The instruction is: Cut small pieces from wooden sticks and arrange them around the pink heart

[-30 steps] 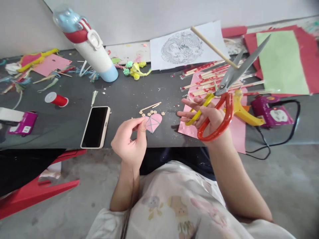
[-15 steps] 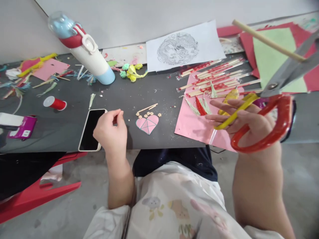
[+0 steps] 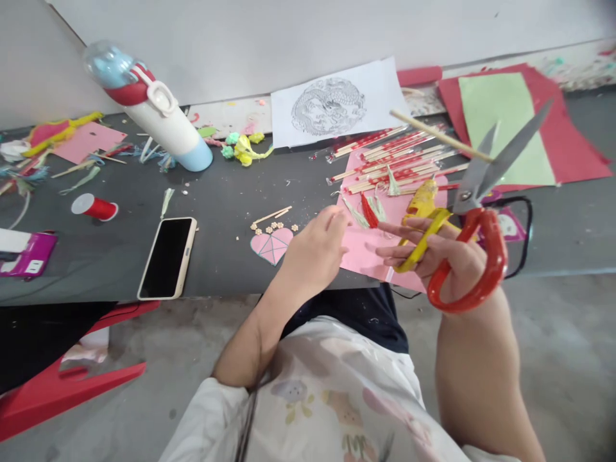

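My right hand (image 3: 445,253) grips a pair of scissors (image 3: 493,260) with red and yellow handles, the blades spread and pointing away from me. A thin wooden stick (image 3: 428,129) reaches leftward from the blades; how it is held there I cannot tell. My left hand (image 3: 315,247) is over the table's front edge with its fingers curled in, and whatever they may pinch is hidden. Beside it lies a pink paper heart (image 3: 268,245) with dark lines. Small flower-shaped slices (image 3: 274,226) line its top, and short stick pieces (image 3: 272,214) lie above them.
Wrapped chopsticks (image 3: 385,160) and tassels (image 3: 369,210) lie on pink paper (image 3: 359,247). A phone (image 3: 167,256), a red thread spool (image 3: 95,207) and a bottle (image 3: 166,131) stand or lie leftward. Behind are a dragon drawing (image 3: 332,106) and coloured sheets (image 3: 505,115).
My left hand has moved right, from beside the phone to the pink paper's edge. The scissors and stick have shifted left and lower in view. The camera view has also shifted slightly.
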### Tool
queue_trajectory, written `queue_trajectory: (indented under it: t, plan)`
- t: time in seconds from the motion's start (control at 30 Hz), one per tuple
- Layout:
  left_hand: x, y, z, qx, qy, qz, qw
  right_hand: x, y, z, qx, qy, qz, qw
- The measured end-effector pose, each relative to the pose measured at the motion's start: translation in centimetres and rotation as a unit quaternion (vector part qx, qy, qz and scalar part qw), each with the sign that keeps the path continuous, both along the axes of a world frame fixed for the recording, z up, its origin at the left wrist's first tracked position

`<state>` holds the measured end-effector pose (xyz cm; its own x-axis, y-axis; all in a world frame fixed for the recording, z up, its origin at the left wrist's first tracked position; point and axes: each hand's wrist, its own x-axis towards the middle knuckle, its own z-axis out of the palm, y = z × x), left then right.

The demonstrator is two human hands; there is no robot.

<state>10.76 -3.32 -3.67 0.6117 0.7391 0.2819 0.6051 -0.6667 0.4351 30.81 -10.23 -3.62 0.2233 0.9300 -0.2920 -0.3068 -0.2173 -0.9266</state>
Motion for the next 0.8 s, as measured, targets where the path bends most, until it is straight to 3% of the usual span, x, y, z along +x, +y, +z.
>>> queue_trajectory:
  t: [0.17,0.33,0.43,0.6,0.8]
  plan:
    - [-0.3,-0.8,1.0,0.032,0.028,-0.072,0.996,-0.6,-0.8,-0.7,-0.041,0.043,0.032,0.998]
    - [-1.2,-2.1,3.9,0.108,-0.089,-0.054,0.989,-2.9,-1.4,-0.6,-0.031,-0.033,0.062,0.997]
    - [-1.4,-2.2,4.9,0.163,-0.109,-0.047,0.979,-3.6,-1.7,-0.8,-0.027,-0.114,0.103,0.988]
    - [-1.7,-1.6,4.7,0.202,-0.073,0.019,0.976,-4.2,-2.1,-0.5,-0.008,-0.297,0.144,0.944]
    - [-1.4,-1.1,3.8,0.173,-0.062,0.073,0.980,-5.3,-2.2,1.1,0.001,-0.384,0.163,0.909]
